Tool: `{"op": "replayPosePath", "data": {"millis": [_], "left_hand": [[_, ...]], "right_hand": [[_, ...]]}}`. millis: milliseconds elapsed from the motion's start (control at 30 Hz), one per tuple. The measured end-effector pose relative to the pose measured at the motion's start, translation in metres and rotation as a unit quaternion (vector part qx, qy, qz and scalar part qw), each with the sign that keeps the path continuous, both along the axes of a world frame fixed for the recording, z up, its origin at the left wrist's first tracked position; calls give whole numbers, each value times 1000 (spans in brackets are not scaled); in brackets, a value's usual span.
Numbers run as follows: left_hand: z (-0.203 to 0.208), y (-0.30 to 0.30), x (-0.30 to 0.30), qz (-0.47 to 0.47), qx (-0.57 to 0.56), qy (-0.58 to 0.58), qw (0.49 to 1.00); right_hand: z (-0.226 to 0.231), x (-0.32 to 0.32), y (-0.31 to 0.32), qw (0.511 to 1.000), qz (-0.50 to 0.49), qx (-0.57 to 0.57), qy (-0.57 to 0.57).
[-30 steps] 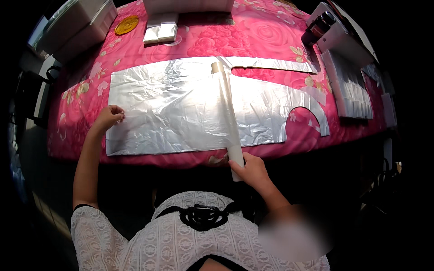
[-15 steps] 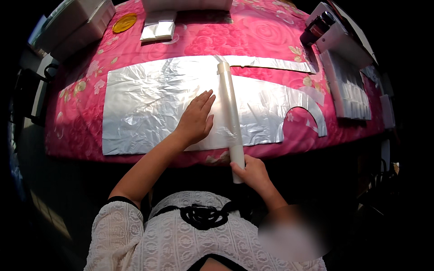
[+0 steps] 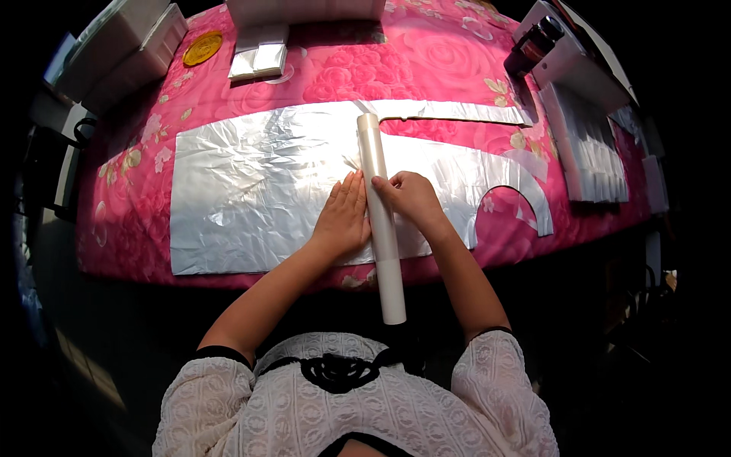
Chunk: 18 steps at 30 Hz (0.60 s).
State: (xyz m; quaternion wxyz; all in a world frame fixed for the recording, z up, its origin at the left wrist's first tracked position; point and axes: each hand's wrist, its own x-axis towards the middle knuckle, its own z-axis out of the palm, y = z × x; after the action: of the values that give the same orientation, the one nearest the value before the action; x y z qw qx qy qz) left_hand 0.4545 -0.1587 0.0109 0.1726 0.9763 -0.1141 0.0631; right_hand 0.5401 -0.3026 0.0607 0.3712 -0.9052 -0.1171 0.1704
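Observation:
A shiny silver sheet, creased and thin, lies flat across the table's near side. Its right end has a curved cut-out and narrow strips, like a vest-type bag. Across its middle rests a long pale roll, seemingly wound with translucent film, its near end jutting past the table edge. My left hand lies flat on the sheet along the roll's left side, fingers stretched out. At the roll's right side, my right hand is closed against it, thumb on top and fingers curled, partly hidden.
Pink floral cloth covers the table. At the back are a stack of folded silver sheets, a yellow disc and white boxes. On the right stand a dark bottle and a pack of folded pale sheets.
My right hand has moved from the roll's near end up to its middle. The roll has shifted slightly left and nearer. My left hand has come down beside the roll.

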Motion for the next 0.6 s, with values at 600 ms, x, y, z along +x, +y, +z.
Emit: {"op": "replayPosePath", "data": {"millis": [600], "left_hand": [[-5, -1, 0, 4, -1, 12, 1000]], "right_hand": [[0, 212, -110, 537, -362, 759, 62]]}}
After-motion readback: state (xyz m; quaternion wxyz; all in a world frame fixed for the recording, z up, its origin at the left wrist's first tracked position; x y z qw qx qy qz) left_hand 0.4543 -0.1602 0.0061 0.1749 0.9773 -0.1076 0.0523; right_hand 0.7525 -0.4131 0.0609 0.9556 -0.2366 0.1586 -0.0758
